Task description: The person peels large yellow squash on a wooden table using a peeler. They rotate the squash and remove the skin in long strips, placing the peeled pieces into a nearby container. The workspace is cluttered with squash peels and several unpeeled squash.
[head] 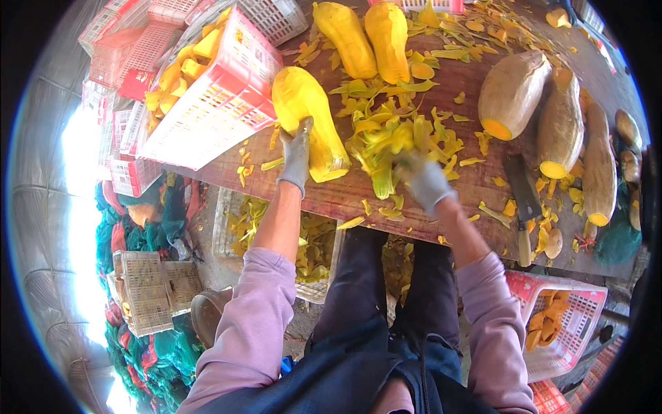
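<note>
My left hand (pixel 297 158), in a grey work glove, grips the side of a peeled yellow squash (pixel 306 108). Its thumb lies along the flesh, and the other fingers are hidden. The squash leans up toward a crate, its cut end close to the table edge. My right hand (pixel 425 178), gloved too, is blurred over a heap of squash peelings (pixel 380 135); whether it holds anything cannot be made out. Beyond the heap lie two more peeled squashes, one on the left (pixel 345 41) and another beside it (pixel 387 41).
Unpeeled squashes (pixel 561 124) and a cleaver (pixel 522 189) lie on the right of the wooden table (pixel 331 199). A red-and-white plastic crate (pixel 217 111) of squash pieces stands at left. Below the edge sits a crate of peelings (pixel 222 227); another crate (pixel 574 331) is lower right.
</note>
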{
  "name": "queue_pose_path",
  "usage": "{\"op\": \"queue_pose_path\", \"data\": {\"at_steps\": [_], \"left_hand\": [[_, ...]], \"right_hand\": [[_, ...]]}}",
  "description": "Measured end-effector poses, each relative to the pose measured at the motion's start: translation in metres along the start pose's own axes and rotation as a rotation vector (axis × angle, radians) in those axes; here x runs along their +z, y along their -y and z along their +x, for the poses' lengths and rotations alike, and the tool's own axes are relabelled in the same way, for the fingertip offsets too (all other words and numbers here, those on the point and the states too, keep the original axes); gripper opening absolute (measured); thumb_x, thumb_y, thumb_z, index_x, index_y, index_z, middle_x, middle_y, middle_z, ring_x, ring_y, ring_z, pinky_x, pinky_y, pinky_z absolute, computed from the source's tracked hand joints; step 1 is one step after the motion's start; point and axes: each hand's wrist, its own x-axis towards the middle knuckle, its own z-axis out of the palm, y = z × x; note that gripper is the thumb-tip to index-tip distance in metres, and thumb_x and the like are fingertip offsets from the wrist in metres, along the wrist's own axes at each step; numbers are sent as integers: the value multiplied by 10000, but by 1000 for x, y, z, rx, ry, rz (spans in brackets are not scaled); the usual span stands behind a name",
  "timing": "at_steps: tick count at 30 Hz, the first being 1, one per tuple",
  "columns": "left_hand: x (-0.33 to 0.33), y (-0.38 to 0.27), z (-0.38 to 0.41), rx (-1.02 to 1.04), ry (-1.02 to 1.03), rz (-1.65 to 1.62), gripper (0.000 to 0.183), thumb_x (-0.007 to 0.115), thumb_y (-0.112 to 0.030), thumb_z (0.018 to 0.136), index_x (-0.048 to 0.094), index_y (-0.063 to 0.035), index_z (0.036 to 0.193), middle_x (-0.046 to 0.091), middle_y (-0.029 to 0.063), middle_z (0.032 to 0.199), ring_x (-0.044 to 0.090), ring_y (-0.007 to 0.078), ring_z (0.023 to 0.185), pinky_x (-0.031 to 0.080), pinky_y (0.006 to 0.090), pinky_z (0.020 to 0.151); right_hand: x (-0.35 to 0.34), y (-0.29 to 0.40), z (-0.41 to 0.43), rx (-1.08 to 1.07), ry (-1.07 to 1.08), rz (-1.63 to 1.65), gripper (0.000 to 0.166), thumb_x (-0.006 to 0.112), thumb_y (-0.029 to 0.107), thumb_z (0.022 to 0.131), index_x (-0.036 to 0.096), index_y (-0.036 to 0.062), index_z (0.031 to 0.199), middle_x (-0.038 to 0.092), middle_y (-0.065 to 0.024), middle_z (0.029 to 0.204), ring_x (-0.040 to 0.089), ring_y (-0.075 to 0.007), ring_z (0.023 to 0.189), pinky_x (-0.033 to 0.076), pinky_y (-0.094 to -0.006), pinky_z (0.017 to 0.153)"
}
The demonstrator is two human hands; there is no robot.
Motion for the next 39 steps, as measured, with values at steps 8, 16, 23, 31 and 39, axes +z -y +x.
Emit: {"op": "queue_pose_path", "data": {"at_steps": [8, 16, 23, 31, 39], "left_hand": [[21, -12, -5, 60, -210, 458, 1057, 750, -351, 820, 62, -52, 1566, 363, 302, 1442, 496, 377, 1266, 428, 435, 1023], [46, -22, -26, 227, -196, 688, 979, 706, -394, 848, 114, -113, 1575, 291, 346, 1429, 490, 494, 1211, 441, 485, 999], [40, -21, -22, 160, -158, 586, 949, 693, -355, 883, 100, -106, 1580, 265, 315, 1429, 497, 439, 1213, 463, 459, 980], [23, -19, -20, 109, -193, 472, 980, 724, -395, 869, 135, -73, 1582, 327, 296, 1465, 447, 365, 1303, 411, 414, 1052], [24, -19, -25, 121, -200, 494, 970, 706, -390, 859, 118, -139, 1589, 294, 263, 1460, 487, 402, 1249, 435, 434, 1027]], "right_hand": [[-31, 34, -37, 271, 44, 965, 540, 592, 157, 971, 435, 69, 1480, 646, -27, 884, 384, -55, 398, 324, -230, 349], [65, 50, -1, 264, 209, 563, 491, 640, 193, 927, 546, 42, 1385, 706, -134, 1060, 631, -145, 870, 497, -264, 793], [66, 52, -81, 312, 193, 452, 460, 602, 145, 959, 523, -9, 1386, 645, -200, 1280, 612, -211, 1200, 466, -308, 988], [63, 81, -16, 208, 156, 317, 443, 556, 215, 976, 537, 13, 1369, 670, -208, 1223, 643, -260, 1149, 467, -311, 952], [64, 70, -54, 214, 55, 440, 457, 620, 148, 941, 547, 64, 1384, 689, -209, 1147, 688, -214, 978, 515, -318, 839]]}}
